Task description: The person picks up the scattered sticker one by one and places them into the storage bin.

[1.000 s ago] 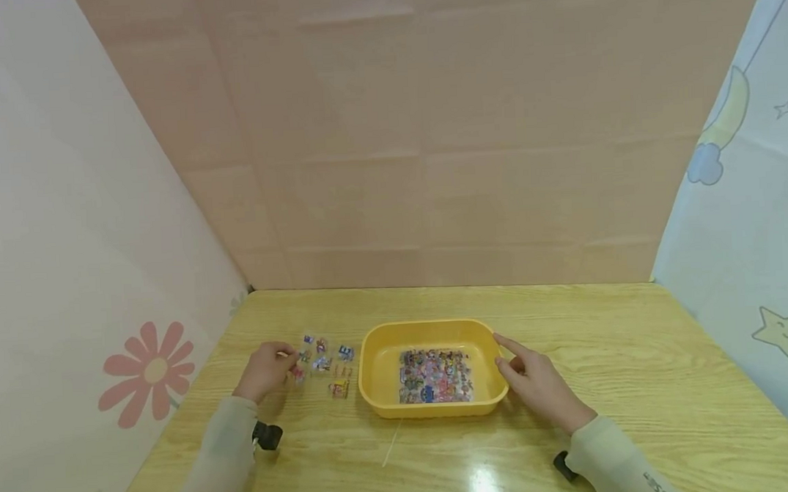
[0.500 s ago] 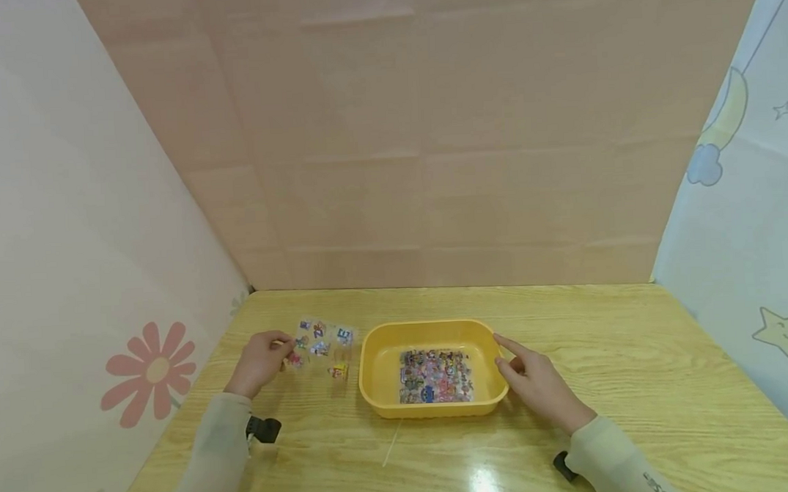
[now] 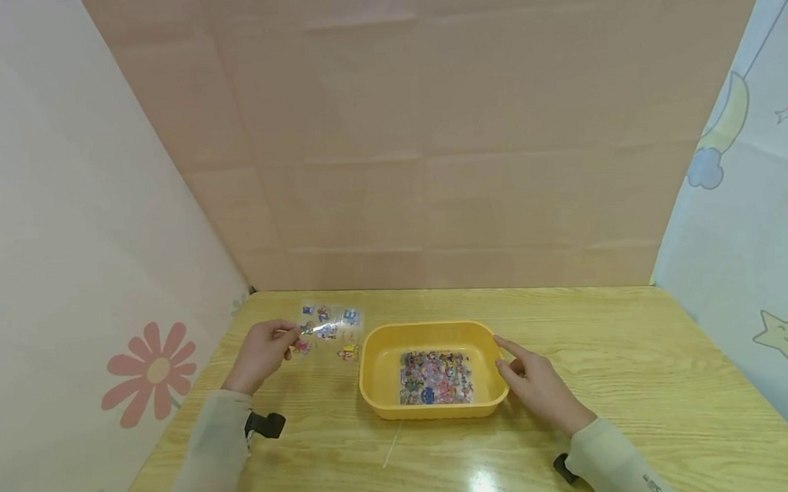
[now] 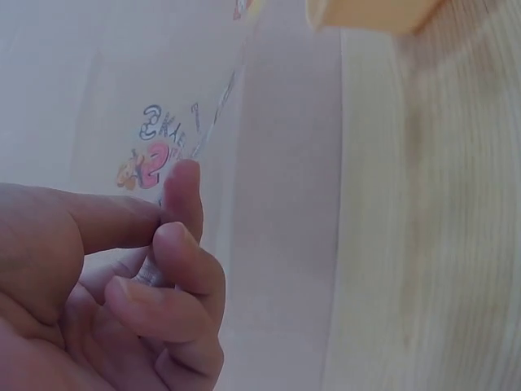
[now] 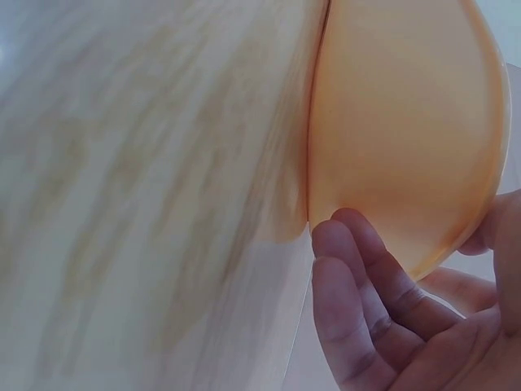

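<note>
My left hand pinches the left edge of a clear sticker sheet between thumb and fingers. The sheet is raised above the table, left of a yellow plastic basin. Small coloured figures and numbers are printed on it; in the left wrist view a pink figure shows just past the fingertips. More clear sheets with dense colourful prints lie on the basin's floor. At the basin's right end my right hand touches the rim and outer wall with loosely extended fingers.
The basin stands on a light wood-grain table. A pink-beige cloth backdrop rises behind it. Patterned white cloths hang at both sides, the left one with a red flower. A thin pale line marks the tabletop in front.
The left hand has lifted the sticker sheet off the table, and the sheet has moved up and away from the person. The right hand and basin have stayed in place.
</note>
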Motion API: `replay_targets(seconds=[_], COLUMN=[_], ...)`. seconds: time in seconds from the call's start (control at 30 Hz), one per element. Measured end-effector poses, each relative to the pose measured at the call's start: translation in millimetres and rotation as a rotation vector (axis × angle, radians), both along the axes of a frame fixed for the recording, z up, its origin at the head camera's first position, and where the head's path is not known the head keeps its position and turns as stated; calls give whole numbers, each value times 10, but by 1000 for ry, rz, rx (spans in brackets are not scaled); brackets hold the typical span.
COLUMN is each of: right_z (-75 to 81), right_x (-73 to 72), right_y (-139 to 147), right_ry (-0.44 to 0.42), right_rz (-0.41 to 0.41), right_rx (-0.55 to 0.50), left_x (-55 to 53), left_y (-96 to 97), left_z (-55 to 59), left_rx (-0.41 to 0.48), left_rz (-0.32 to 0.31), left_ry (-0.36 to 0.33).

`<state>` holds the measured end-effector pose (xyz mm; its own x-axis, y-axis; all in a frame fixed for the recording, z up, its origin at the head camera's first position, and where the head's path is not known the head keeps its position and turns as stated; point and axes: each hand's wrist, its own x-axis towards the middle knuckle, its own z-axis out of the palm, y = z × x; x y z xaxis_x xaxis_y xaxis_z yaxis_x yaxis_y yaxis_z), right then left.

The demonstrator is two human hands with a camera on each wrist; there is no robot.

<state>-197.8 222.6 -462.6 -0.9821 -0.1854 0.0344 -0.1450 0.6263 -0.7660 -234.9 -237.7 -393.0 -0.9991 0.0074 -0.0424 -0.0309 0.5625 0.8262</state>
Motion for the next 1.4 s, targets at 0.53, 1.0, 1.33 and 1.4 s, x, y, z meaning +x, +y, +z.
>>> replay_targets(seconds=[0.53, 1.0, 1.33, 1.4], right_z=[-27, -40, -19, -20], right_x=[-12, -13, -13, -13], right_y=[4, 4, 7, 8], right_ry=[13, 15, 13, 11], right_rz=[12, 6, 5, 4], right_rx=[-4, 6, 2, 2], left_x=[-3, -57, -80, -79], left_y=[405, 789, 1000, 1029], left_z=[76, 52, 73, 69], left_rx=[-10, -31, -42, -39], left_rz=[-73, -131, -185, -192], left_ry=[-2, 1, -17, -24])
